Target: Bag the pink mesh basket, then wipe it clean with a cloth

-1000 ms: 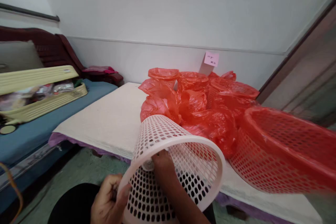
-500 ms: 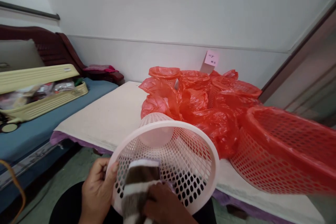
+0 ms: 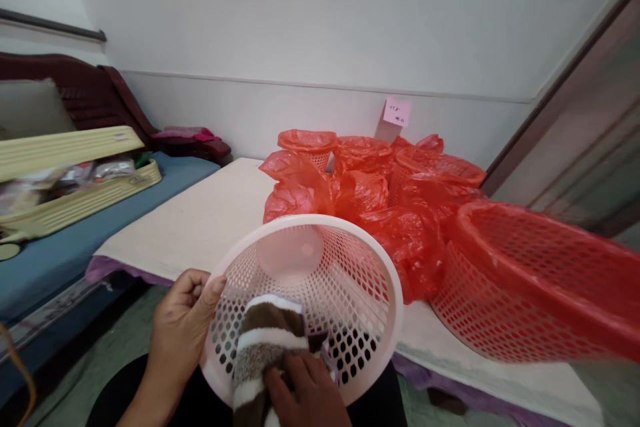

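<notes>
A pale pink plastic mesh basket lies tipped in front of me, its round mouth facing me. My left hand is closed on the left side of its rim, thumb over the edge. Inside the mouth is a folded towel with brown, white and grey stripes. My right hand reaches in from below with curled fingers on the towel, gripping its right side. A small dark and lilac piece of fabric shows just beyond these fingers; what it belongs to is partly hidden.
On a white-topped table stand several baskets in red plastic bags. A large red mesh basket sits at the right. Left, an open cream suitcase rests on a blue bed. A pink note stands near the wall.
The basket has tilted and shifted slightly left, showing more of its inside. My right hand and the towel, blurred before, are clearer and lower. My left hand keeps its hold on the rim.
</notes>
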Available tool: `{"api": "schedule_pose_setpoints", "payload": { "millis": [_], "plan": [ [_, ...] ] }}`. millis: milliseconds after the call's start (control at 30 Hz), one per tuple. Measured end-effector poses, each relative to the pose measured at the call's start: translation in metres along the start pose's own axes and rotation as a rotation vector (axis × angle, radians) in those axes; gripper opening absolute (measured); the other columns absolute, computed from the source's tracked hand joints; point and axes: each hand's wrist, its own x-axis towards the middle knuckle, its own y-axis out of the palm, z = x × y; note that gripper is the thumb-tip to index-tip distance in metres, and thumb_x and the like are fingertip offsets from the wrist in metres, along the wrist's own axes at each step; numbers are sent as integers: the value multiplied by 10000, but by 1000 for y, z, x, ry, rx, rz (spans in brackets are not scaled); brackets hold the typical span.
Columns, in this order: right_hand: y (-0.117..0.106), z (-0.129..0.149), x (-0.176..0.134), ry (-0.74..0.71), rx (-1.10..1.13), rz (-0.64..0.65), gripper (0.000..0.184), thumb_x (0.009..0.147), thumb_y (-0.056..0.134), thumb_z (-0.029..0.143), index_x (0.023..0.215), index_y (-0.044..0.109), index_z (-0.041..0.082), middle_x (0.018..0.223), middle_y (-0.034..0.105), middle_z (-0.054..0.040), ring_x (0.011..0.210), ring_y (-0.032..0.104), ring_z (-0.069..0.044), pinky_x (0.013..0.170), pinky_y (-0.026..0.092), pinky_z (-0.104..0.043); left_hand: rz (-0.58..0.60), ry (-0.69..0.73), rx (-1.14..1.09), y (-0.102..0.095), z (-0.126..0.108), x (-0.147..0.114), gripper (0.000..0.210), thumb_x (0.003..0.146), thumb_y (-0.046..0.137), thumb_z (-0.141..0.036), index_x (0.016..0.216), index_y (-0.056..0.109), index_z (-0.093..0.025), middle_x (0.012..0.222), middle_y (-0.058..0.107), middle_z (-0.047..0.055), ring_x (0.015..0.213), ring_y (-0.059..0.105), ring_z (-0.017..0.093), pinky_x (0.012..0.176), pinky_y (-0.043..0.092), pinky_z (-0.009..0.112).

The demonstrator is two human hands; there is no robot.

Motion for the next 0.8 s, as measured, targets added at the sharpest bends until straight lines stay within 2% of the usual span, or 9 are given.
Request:
{"api": "schedule_pose_setpoints", "payload": {
  "millis": [133,233,300,400,467,567,633,733,800],
  "plan": [
    [1,4,5,35,149,30,241,889,603,212,1120,638,268,842,688,-46,738,644,-240,605,523,-344,-76,19,67,0,0,-14,505,607,781,-636,751,590,-191,577,582,-45,485,480,80,424,394,150],
    [-3,13,22,260,455,106,246,936,561,270,1167,634,312,973,720,-51,870,676,-246,703,556,-368,-63,-43,91,2,10,-37,554,574,757,-693,738,598,-189,543,581,-34,464,496,104,406,410,177],
    [-6,20,36,433,609,159,197,978,500,313,1095,658,305,972,725,-35,888,696,-200,722,568,-314,-68,-120,42,3,20,-52,544,591,742,-697,740,585,-198,546,582,-40,464,508,115,412,429,192],
    [-9,32,51,666,802,245,250,1004,445,338,963,678,259,923,730,-21,864,716,-152,711,568,-246,-167,-178,-25,0,32,-64,477,659,725,-655,761,572,-214,564,584,-58,465,510,106,426,436,183],
    [-9,35,54,686,852,312,271,1006,428,345,984,679,243,934,731,-26,881,712,-155,717,561,-247,-184,-138,-6,-7,35,-64,464,661,731,-642,756,594,-209,574,597,-50,474,526,111,437,452,186],
    [-7,27,52,485,711,342,229,962,505,319,1116,669,272,1020,710,-50,948,670,-218,787,539,-346,-119,-20,55,-19,37,-57,451,643,756,-617,711,624,-191,586,607,-24,493,550,128,444,468,199],
    [-4,13,51,379,527,365,286,895,591,249,1171,662,280,1059,691,-84,989,634,-281,847,506,-446,-76,23,67,-25,39,-52,408,663,762,-576,715,630,-193,581,594,-22,500,552,133,447,467,202],
    [5,-14,55,330,174,447,312,864,562,107,1131,674,224,1003,688,-117,948,639,-296,835,508,-462,-33,36,92,-27,47,-51,363,685,763,-538,734,645,-198,604,602,-15,524,554,133,471,466,202],
    [13,-28,59,366,38,480,298,872,516,70,1075,681,214,971,689,-116,918,653,-284,811,521,-436,2,47,126,-24,51,-54,360,692,754,-542,736,657,-198,618,616,-5,524,544,129,470,453,199]
  ]
}}
